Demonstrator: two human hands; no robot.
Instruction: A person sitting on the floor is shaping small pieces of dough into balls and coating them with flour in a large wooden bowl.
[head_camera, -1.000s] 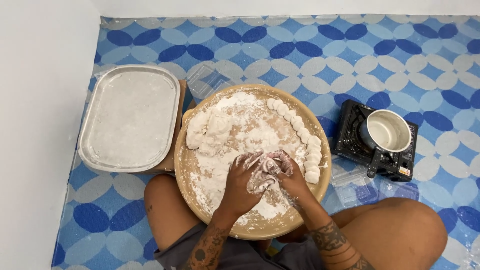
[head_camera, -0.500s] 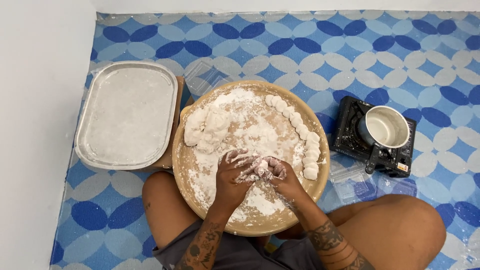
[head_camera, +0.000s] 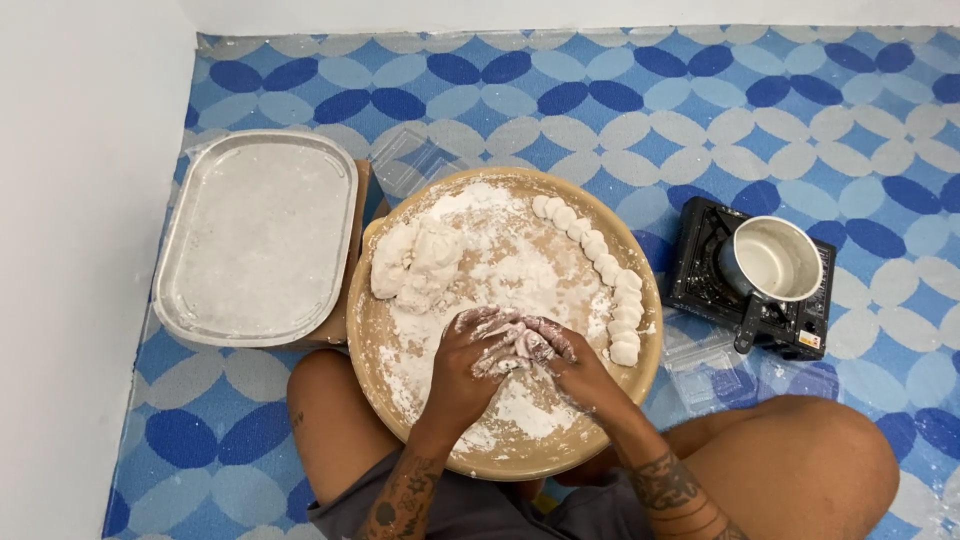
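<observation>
Head view looks down on a round wooden board (head_camera: 400, 400) dusted with flour, where the left hand (head_camera: 470, 365) and right hand (head_camera: 565, 365) meet, fingers (head_camera: 500, 330) curled together around a small piece of dough (head_camera: 515, 348). A dough lump (head_camera: 415, 262) lies at the board's left, a row of shaped pieces (head_camera: 610, 275) curves along its right edge. A floured metal tray (head_camera: 255, 235) sits left, a pot (head_camera: 772, 262) on a portable stove (head_camera: 700, 275) right.
</observation>
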